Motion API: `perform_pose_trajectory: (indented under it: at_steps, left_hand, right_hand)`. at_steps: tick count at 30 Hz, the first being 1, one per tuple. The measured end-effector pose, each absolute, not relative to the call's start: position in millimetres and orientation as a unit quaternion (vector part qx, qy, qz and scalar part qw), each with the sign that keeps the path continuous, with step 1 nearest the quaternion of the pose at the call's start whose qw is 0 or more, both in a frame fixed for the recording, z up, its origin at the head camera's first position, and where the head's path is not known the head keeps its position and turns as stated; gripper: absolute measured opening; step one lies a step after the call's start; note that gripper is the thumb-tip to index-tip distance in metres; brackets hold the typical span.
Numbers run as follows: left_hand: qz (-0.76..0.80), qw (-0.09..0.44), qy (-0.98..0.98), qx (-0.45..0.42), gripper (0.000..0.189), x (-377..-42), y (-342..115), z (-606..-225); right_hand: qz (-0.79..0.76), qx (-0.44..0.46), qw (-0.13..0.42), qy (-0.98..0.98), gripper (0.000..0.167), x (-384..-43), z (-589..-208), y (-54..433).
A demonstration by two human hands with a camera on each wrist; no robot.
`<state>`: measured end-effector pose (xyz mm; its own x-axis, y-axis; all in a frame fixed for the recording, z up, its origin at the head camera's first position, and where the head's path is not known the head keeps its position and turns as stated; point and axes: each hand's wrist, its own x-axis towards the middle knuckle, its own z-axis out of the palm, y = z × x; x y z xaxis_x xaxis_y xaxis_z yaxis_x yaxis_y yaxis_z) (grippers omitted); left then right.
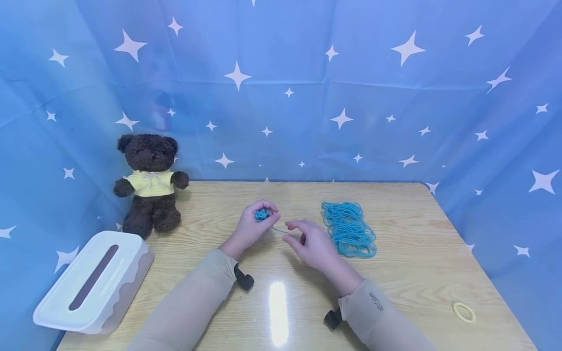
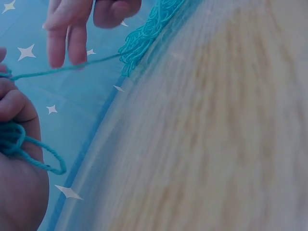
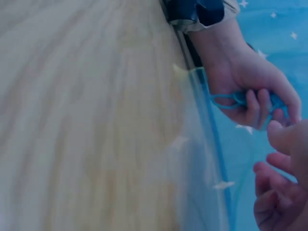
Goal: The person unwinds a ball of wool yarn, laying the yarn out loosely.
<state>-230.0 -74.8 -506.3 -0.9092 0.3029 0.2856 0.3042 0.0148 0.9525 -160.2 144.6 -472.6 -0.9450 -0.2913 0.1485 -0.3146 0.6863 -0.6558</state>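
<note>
A small bunch of blue yarn (image 1: pixel 261 215) is gripped in my left hand (image 1: pixel 256 225), the fingers curled round it. In the left wrist view a loop of this yarn (image 2: pixel 45 154) sticks out past the palm. One strand (image 1: pixel 280 230) stretches from the left hand toward the larger yarn pile (image 1: pixel 350 229) on the table. My right hand (image 1: pixel 315 243) is between the bunch and the pile, thumb and forefinger apart with the strand passing by them. In the right wrist view the right hand (image 3: pixel 284 187) shows loosely bent fingers close to the left hand (image 3: pixel 248 82).
A brown teddy bear (image 1: pixel 151 187) in a yellow top sits at the back left of the wooden table (image 1: pixel 408 273). In front of it stands a white tissue box (image 1: pixel 57 302) with a slot. A pale yellow ring (image 1: pixel 456 312) lies at the right. Starry blue cloth (image 1: pixel 285 122) hangs behind.
</note>
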Motion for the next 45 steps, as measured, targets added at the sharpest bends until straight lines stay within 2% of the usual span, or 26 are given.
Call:
perform_pose_trajectory:
  at_steps: [3,9,17,24,28,34,37,42,45]
  left_hand:
    - [-0.672,-0.005,-0.707,-0.22,0.012,-230,-76,-508]
    - [-0.684,-0.011,-0.697,-0.215,0.012,-229,-76,-509]
    - [-0.672,0.004,-0.719,-0.176,0.011,-233,-75,-508]
    - [-0.67,-0.005,-0.727,-0.152,0.011,-234,-74,-509]
    - [-0.664,0.01,-0.732,-0.153,0.009,-235,-74,-510]
    - [-0.663,0.036,-0.729,-0.164,0.007,-236,-75,-509]
    - [-0.667,0.048,-0.724,-0.172,0.007,-236,-75,-508]
    - [-0.674,0.061,-0.712,-0.184,0.008,-236,-76,-508]
    - [-0.679,0.064,-0.706,-0.19,0.01,-237,-77,-509]
  right_hand:
    - [0.361,0.169,0.002,-0.917,0.039,-163,-477,137]
    - [0.353,0.157,0.009,-0.922,0.017,-164,-481,132]
    - [0.373,0.157,0.105,-0.908,0.014,-156,-471,165]
    - [0.378,0.153,0.209,-0.889,0.011,-145,-468,210]
    - [0.371,0.116,0.222,-0.894,0.011,-137,-469,240]
    - [0.348,0.064,0.204,-0.913,0.011,-125,-471,282]
    - [0.327,0.032,0.166,-0.93,0.017,-120,-470,300]
    - [0.287,-0.034,0.072,-0.954,0.029,-113,-468,323]
    - [0.264,-0.063,0.037,-0.962,0.03,-112,-468,332]
